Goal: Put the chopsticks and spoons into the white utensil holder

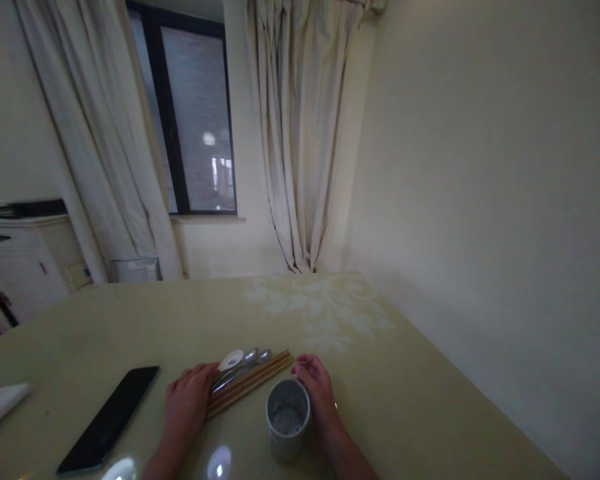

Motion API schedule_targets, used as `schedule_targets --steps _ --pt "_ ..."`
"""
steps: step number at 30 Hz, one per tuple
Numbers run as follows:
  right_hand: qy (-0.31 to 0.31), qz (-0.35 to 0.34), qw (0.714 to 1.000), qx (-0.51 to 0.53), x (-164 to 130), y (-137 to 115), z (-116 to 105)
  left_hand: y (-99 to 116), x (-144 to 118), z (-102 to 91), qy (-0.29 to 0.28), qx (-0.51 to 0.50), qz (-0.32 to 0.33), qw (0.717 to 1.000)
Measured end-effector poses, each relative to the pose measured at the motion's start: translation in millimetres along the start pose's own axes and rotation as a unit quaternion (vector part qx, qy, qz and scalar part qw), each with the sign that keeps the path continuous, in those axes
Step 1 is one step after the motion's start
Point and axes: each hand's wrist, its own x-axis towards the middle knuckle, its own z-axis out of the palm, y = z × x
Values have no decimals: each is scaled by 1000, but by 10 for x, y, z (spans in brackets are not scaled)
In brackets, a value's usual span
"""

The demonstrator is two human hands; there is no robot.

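Note:
My left hand [184, 405] rests on the handle ends of a bundle of wooden chopsticks [253, 381] and metal spoons [250, 359] lying on the pale green table [380, 373]. A white ceramic spoon [231, 360] lies with them. My right hand [319, 390] touches the far tips of the chopsticks, its fingers bent, just beside a grey speckled cup [287, 418] that stands upright between my two forearms. Whether either hand grips the utensils or only lies on them is unclear.
A black phone [111, 419] lies face down left of my left hand. A white folded cloth [0, 403] sits at the far left edge. Behind the table are curtains [300, 133], a dark window [190, 113], a white cabinet [17, 263] and a bare wall on the right.

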Motion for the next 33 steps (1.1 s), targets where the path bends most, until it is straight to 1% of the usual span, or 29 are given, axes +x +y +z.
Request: schedule_targets --steps 2,4,6,7,9,11,13,15,18,21,27,33 --pt "11 8 1000 0 24 2 -10 -4 -12 -6 23 14 12 1000" --pt "20 14 1000 -2 45 -2 -22 11 -17 -12 66 21 26 997" --pt "27 14 1000 -3 61 -11 -34 70 -19 -4 104 14 50 993" --pt "30 13 999 -4 67 -17 -40 120 -23 10 112 5 70 991" --pt "35 12 999 -6 78 -26 -51 258 -42 63 101 -20 121 987" --pt "37 13 999 -6 88 -30 -61 418 -77 144 68 -38 171 982" --pt "39 13 999 -5 98 -31 -71 560 -120 232 42 -38 196 979" --pt "40 15 999 -6 106 -28 -77 654 -157 305 31 -29 190 981" --pt "31 17 999 -12 113 -23 -81 707 -184 351 14 -19 161 987" --pt "24 14 999 -17 118 -16 -79 703 -186 339 -6 -37 152 988" --pt "17 10 999 -26 118 -10 -78 695 -211 289 0 -95 147 984" --pt "12 11 999 -37 119 -13 -71 774 -225 242 -25 -69 122 990"
